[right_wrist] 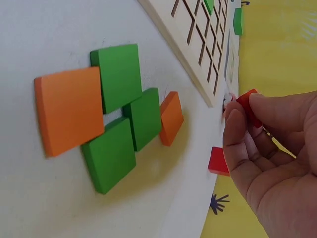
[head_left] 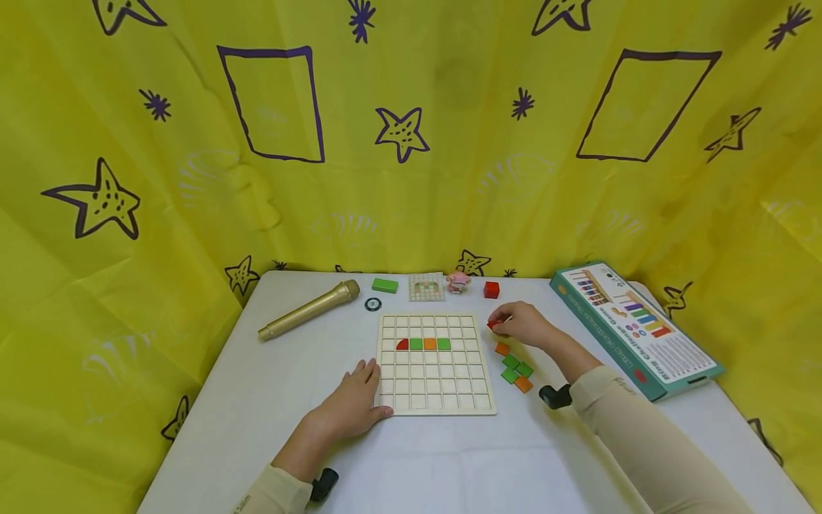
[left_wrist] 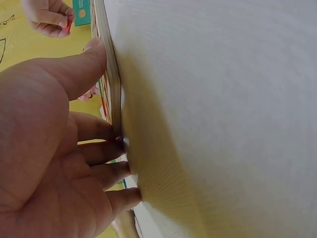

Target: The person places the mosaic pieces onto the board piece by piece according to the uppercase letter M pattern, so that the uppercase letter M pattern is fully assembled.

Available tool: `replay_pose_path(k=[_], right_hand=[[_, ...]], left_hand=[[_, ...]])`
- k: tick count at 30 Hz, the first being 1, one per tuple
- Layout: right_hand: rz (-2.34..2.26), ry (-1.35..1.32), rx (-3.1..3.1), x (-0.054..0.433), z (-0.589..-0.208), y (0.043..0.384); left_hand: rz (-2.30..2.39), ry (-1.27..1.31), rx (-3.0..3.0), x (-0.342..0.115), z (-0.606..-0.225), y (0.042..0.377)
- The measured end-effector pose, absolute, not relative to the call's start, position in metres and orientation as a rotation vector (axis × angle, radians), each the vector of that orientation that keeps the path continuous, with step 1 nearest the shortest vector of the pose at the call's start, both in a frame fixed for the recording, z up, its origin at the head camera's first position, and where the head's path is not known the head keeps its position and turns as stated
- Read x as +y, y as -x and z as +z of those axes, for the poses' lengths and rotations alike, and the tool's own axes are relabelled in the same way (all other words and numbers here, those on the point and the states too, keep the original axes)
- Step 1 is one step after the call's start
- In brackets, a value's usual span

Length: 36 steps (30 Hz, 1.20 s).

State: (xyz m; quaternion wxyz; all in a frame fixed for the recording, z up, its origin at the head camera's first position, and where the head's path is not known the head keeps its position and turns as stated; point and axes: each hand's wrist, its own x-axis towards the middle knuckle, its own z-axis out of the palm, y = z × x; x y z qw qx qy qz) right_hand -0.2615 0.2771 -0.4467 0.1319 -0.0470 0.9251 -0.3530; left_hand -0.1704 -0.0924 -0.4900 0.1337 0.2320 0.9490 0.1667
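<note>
Between thumb and fingertips of right hand [head_left: 525, 326], red piece [right_wrist: 248, 111] pinched, left hand [head_left: 349, 401] outstretched, touching grid board [head_left: 436, 372]

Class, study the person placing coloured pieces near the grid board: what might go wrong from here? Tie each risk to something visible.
1. The right grip pinches the small red piece at the fingertips, so it might slip.
2. The left grip touches the grid board at its near-left corner; a push could shift it and perhaps disturb the row of four pieces.
3. Five loose tiles lie close to the right forearm, which might brush them.
</note>
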Motion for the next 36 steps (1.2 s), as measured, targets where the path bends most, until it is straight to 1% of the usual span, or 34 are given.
replay_pose_path(k=[12,36], right_hand=[[-1.035,0.105,2.673,0.256,-0.452,0.265],[-1.028,0.193,2.649,0.231,-0.465,0.268]], left_hand=[[0.483,-0.655,2.752,-0.091,-0.486,0.17],[0.54,-0.7,2.739,-0.093,-0.484,0.166]])
